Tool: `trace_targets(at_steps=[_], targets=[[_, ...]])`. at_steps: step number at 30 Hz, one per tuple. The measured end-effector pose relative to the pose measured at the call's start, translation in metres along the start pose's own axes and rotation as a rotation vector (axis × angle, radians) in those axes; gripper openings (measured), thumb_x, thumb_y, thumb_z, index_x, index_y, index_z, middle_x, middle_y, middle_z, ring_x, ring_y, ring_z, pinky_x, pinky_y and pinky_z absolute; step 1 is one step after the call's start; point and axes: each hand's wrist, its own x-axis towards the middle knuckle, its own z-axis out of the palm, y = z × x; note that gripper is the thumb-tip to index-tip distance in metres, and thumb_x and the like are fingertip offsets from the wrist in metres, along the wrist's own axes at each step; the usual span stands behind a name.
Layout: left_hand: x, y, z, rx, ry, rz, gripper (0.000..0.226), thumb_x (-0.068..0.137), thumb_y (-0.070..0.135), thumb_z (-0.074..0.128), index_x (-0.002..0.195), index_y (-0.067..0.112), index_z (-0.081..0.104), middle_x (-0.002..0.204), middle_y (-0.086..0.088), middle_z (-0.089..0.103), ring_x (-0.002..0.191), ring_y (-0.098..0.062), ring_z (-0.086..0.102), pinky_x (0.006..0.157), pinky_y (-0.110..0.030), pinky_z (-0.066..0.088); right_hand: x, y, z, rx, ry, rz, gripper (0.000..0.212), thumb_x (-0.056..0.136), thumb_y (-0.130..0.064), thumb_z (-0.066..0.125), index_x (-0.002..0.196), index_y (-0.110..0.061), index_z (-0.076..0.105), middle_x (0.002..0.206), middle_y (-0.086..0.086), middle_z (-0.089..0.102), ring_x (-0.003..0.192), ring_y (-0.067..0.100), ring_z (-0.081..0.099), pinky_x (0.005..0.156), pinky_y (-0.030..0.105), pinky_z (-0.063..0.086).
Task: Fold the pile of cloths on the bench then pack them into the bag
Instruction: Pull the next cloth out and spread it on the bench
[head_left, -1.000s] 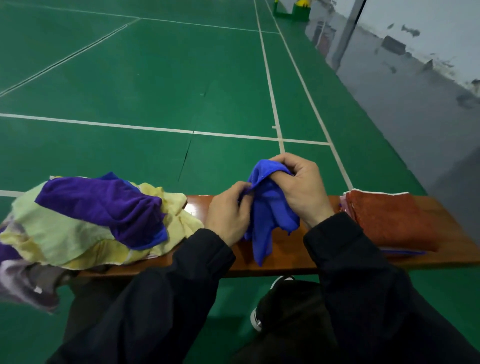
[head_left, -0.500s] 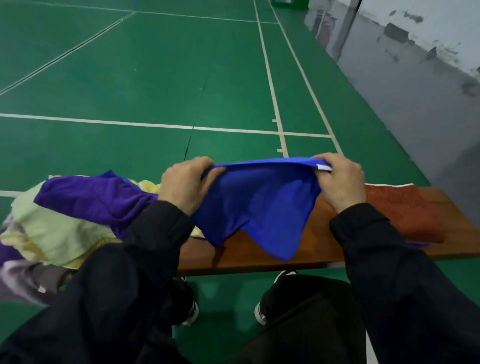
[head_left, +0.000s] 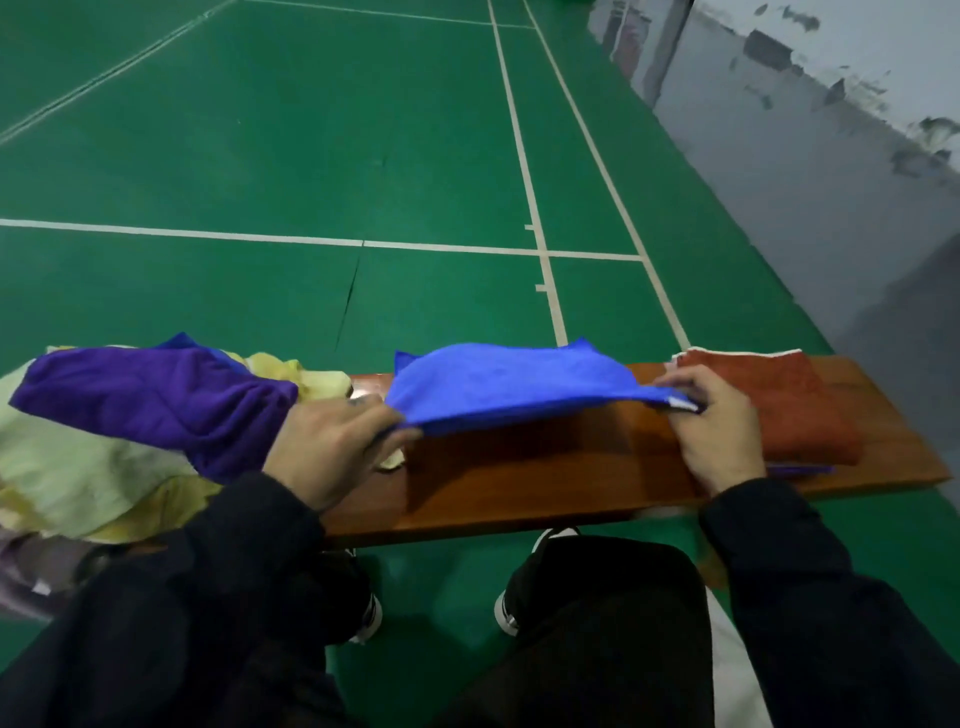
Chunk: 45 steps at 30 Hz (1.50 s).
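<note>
A blue cloth (head_left: 511, 384) is held stretched flat above the bench (head_left: 545, 478), its near corners pinched by the left hand (head_left: 332, 447) at 9 o'clock and the right hand (head_left: 714, 431) at 3 o'clock, fingers closed on the hem. A heap of unfolded cloths (head_left: 130, 431), purple over pale yellow, is seen at 9 o'clock of the left hand. A folded rust cloth (head_left: 779, 405) lies on the bench just right of the right hand, with a blue edge showing beneath it

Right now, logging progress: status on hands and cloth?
Left hand, right hand pinch blue cloth corners. Spread above bench. Nothing blocking.
</note>
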Motion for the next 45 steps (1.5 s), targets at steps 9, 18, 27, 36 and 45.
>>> trace_targets(at_steps=[9, 18, 27, 36, 45], targets=[[-0.087, 0.019, 0.039, -0.238, -0.287, -0.120, 0.043, 0.103, 0.054, 0.043, 0.089, 0.022, 0.069, 0.078, 0.007, 0.063, 0.069, -0.017, 0.064, 0.054, -0.032, 0.049, -0.051, 0.057, 0.017, -0.009, -0.369, 0.184, 0.023, 0.086, 0.000, 0.077, 0.081, -0.022, 0.075, 0.077, -0.005, 0.076, 0.077, 0.011, 0.068, 0.073, 0.023, 0.052], [-0.047, 0.009, 0.053, -0.373, -0.253, -0.698, 0.033, 0.096, 0.044, 0.054, 0.092, 0.016, 0.070, 0.081, 0.002, 0.066, 0.076, -0.020, 0.059, 0.065, -0.031, 0.037, -0.002, 0.043, 0.040, 0.110, -0.196, 0.233, 0.008, 0.095, -0.011, 0.069, 0.088, -0.010, 0.073, 0.085, 0.006, 0.074, 0.084, 0.022, 0.068, 0.078, 0.034, 0.052], [-0.020, -0.019, 0.085, -0.164, -0.302, -0.790, 0.022, 0.099, 0.027, 0.059, 0.092, 0.008, 0.069, 0.094, -0.010, 0.063, 0.087, -0.032, 0.060, 0.074, -0.038, 0.045, 0.046, 0.054, 0.095, -0.119, -0.083, 0.322, 0.027, 0.094, -0.029, 0.069, 0.084, -0.003, 0.066, 0.081, 0.014, 0.068, 0.075, 0.026, 0.059, 0.067, 0.036, 0.045], [-0.023, -0.034, 0.113, 0.031, -0.447, -0.789, 0.040, 0.101, 0.051, 0.040, 0.087, 0.020, 0.061, 0.088, -0.001, 0.063, 0.080, -0.031, 0.062, 0.066, -0.037, 0.050, 0.044, 0.071, 0.114, -0.432, -0.138, 0.327, 0.023, 0.102, -0.041, 0.056, 0.096, -0.019, 0.061, 0.085, 0.000, 0.059, 0.082, 0.025, 0.055, 0.075, 0.033, 0.043], [-0.019, -0.039, 0.130, 0.112, -0.478, -0.804, 0.041, 0.102, 0.053, 0.041, 0.089, 0.020, 0.061, 0.095, -0.003, 0.059, 0.084, -0.033, 0.062, 0.063, -0.033, 0.037, 0.052, 0.074, 0.117, -0.479, -0.119, 0.345, 0.035, 0.101, -0.046, 0.054, 0.084, -0.015, 0.059, 0.077, 0.002, 0.061, 0.071, 0.024, 0.055, 0.066, 0.032, 0.039]])
